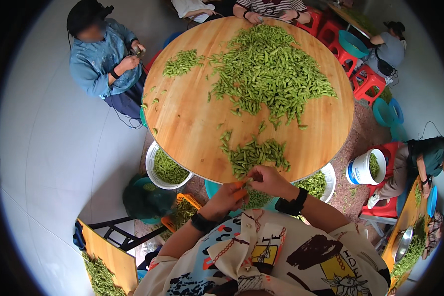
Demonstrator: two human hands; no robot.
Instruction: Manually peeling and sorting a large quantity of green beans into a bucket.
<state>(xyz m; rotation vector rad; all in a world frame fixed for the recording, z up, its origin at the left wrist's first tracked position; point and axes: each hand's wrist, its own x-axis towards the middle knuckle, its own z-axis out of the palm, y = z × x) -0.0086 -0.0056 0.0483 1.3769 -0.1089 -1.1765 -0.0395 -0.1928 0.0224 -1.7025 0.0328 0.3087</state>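
My left hand (pixel 225 198) and my right hand (pixel 270 181) meet just off the near edge of the round wooden table (pixel 182 118). Both are closed, fingertips pinched together around a small green soybean pod (pixel 248 183), mostly hidden by the fingers. Something orange wraps fingers of my left hand. Under the hands, in my lap area, a teal basin (pixel 212 188) holds shelled green beans (pixel 256 199). Just beyond my fingers lies a small pile of soybean pods (pixel 259 155); a far larger heap (pixel 276 74) covers the table's far right part.
White baskets of pods stand below the table's edge at left (pixel 150 165) and right (pixel 330 182). An orange basket (pixel 190 199) sits by my left forearm. People sit around, one in blue (pixel 106 59) at left. A white bucket (pixel 360 170) and red stools (pixel 367 81) are at right.
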